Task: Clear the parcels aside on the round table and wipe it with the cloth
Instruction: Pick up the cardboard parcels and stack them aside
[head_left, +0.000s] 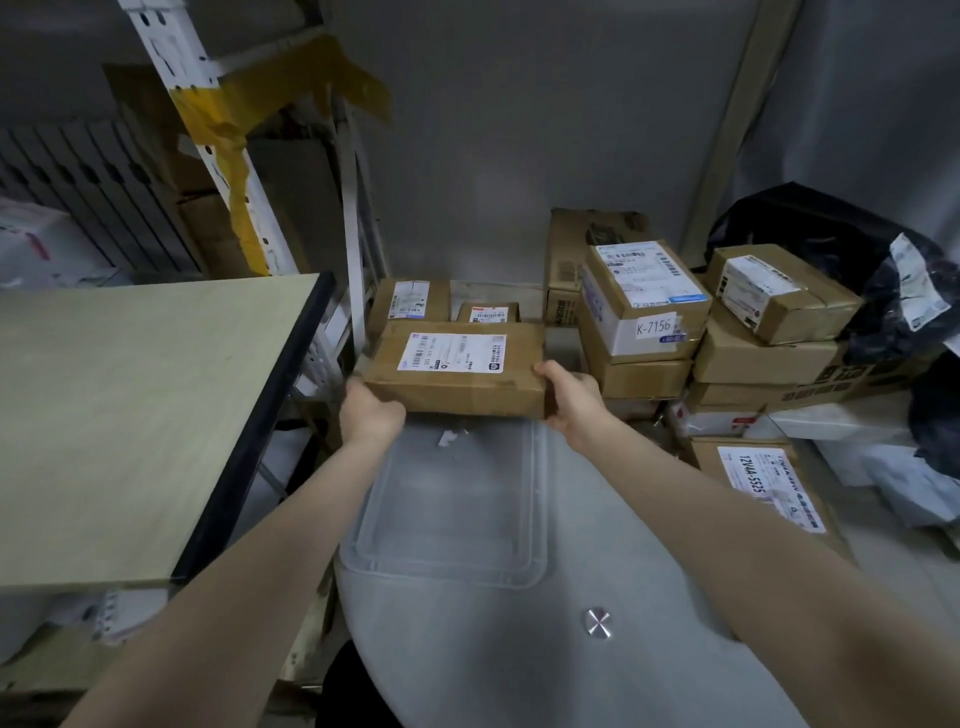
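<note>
Head view: round worktop (467, 649) bears only a clear tray (452, 499), left hand (370, 410) and right hand (571, 397) clasp a parcel (457, 369) by its ends at its far edge near stacked boxes (644, 312), so clearing seems nearly done and wiping, cloth unseen, remains.

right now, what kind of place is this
Probably a parcel storeroom or pickup point: labelled cardboard parcels stacked against the wall, one box tagged K-7156, and a metal shelving rack at the left.

Parcel (457, 387) apparently beyond round table (649, 545); stacked boxes (644, 322) right, shelf (130, 415) left.
</note>
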